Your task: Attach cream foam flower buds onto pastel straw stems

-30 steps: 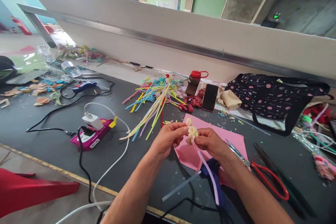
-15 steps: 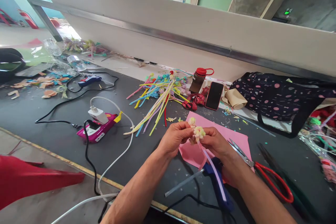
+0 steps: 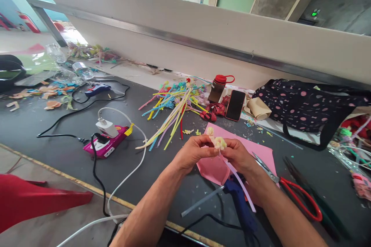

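Between the fingertips of both hands is a small pale-yellow fuzzy flower (image 3: 219,143) on a lilac pipe-cleaner stem (image 3: 242,186). My right hand (image 3: 238,155) pinches it from the right, at the base of the bloom. From the left, my left hand (image 3: 191,153) is closed at its edge, with a smaller yellow bud (image 3: 210,131) sticking up by its fingertips. Whether the bud is joined to the flower is hard to see. Below the hands lie a pink sheet (image 3: 211,168) and a blue glue gun (image 3: 240,202) with a clear glue stick (image 3: 202,201) in its back.
Red-handled scissors (image 3: 303,198) lie right of my right forearm. A pile of colourful pipe-cleaner flowers (image 3: 179,98) is beyond my hands. Behind stand a bottle (image 3: 217,89), a phone (image 3: 235,105) and a patterned bag (image 3: 298,110). A magenta power strip (image 3: 111,144) with cords is at left.
The flower has turned in my fingers, and the stem's lower end has swung to the right. Both hands stay nearly in place, still together. The whole view has shifted slightly.
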`<state>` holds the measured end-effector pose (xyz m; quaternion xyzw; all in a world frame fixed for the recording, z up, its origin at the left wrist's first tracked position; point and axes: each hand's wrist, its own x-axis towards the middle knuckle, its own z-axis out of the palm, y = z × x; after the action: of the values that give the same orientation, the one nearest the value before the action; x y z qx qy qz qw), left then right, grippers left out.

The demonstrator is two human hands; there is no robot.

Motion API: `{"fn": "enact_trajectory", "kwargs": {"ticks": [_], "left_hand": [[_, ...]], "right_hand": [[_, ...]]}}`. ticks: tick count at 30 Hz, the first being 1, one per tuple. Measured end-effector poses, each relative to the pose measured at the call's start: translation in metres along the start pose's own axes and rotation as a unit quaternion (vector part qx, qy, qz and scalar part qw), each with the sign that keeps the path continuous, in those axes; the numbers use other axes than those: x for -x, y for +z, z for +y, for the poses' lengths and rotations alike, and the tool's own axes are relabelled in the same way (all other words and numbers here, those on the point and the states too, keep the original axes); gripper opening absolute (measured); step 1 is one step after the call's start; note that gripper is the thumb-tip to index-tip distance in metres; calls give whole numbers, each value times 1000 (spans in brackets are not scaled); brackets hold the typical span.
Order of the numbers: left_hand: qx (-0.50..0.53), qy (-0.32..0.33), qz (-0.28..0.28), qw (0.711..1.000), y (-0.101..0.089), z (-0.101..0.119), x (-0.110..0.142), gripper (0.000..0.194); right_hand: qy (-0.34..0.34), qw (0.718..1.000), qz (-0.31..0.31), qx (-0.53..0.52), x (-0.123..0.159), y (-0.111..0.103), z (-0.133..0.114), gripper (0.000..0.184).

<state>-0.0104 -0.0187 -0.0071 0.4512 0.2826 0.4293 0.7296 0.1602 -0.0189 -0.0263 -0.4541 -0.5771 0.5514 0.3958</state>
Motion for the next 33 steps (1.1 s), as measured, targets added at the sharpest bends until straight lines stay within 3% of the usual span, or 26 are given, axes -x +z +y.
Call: {"fn": "enact_trajectory", "kwargs": {"ticks": [5, 9, 13, 22, 29, 33], "left_hand": [[3, 0, 30, 1000, -4, -2, -4, 25], [-23, 23, 74, 997, -6, -4, -7, 26], [-73, 39, 69, 994, -6, -6, -8, 24], [-230, 33, 128, 964, -8, -10, -6, 26], [-238, 40, 154, 958, -9, -15, -8, 27], [-244, 58, 198, 948, -8, -20, -9, 27]], "right_hand": [[-18, 1000, -13, 22, 1, 4, -7, 35], [-88, 983, 5, 160, 3, 2, -19, 26], [-108, 956, 38, 269, 5, -1, -28, 23], [-52, 978, -2, 200, 6, -2, -30, 16], [-93, 976, 44, 194, 4, 5, -24, 14], [-130, 962, 96, 218, 5, 12, -18, 13]]}}
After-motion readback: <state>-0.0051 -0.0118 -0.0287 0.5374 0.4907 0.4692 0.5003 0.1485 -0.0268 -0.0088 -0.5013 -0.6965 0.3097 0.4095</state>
